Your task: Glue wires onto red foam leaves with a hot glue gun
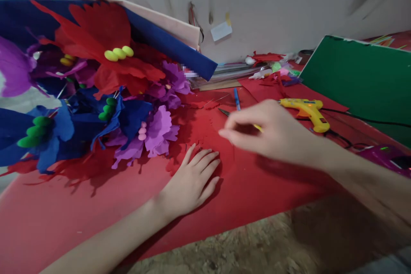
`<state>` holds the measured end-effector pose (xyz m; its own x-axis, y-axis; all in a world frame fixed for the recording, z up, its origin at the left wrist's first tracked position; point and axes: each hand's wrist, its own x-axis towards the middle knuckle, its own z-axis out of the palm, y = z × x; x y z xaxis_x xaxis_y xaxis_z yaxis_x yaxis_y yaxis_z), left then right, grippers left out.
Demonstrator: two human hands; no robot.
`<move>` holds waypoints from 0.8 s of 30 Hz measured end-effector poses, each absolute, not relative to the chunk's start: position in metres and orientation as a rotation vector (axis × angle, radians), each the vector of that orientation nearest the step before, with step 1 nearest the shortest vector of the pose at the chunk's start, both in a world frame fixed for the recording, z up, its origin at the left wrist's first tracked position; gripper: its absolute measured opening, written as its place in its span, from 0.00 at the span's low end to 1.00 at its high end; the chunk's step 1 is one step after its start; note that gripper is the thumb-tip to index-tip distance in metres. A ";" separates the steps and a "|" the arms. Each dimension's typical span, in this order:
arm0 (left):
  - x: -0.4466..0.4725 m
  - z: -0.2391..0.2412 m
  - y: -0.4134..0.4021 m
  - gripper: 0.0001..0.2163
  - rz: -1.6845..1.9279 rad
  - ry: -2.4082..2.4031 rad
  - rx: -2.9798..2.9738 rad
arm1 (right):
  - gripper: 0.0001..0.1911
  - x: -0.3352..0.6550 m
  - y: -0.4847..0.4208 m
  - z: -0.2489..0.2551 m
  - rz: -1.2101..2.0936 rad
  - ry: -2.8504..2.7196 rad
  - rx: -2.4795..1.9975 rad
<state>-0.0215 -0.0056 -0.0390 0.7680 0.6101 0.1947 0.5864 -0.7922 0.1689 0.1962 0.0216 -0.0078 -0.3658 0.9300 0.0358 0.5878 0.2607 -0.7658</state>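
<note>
Beneath the yellow glue gun [305,109], red table covering [250,192]. Well left of the gun, bunch of red, blue and purple artificial flowers [109,77]. Right of the gun, green board [359,81]. Just left of it, right hand [276,137], blurred, curled, thumb and fingertip close together; cannot tell whether gripping anything. Farther left of it, left hand [192,184], flat, fingers spread over a partly hidden, frilled red piece [174,164]. Also left of it, blue pen [236,98].

There are two hands [192,184] [272,139], one glue gun [301,104] (and one green panel [356,85]).
</note>
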 end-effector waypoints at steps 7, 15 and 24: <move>-0.023 -0.037 -0.007 0.16 0.335 0.850 2.819 | 0.15 0.173 0.157 0.010 -0.087 -2.668 -1.532; -0.022 -0.034 -0.006 0.14 0.331 0.868 2.754 | 0.14 0.180 0.190 -0.017 -0.185 -2.785 -1.486; -0.023 -0.035 -0.005 0.13 0.349 0.768 2.751 | 0.14 0.186 0.198 -0.021 -0.218 -2.796 -1.496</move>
<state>-0.0228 -0.0047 -0.0351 0.8311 0.5332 0.1578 0.4699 -0.8252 0.3133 0.1856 0.1981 -0.0207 -0.5564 0.8303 0.0314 0.8252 0.5477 0.1380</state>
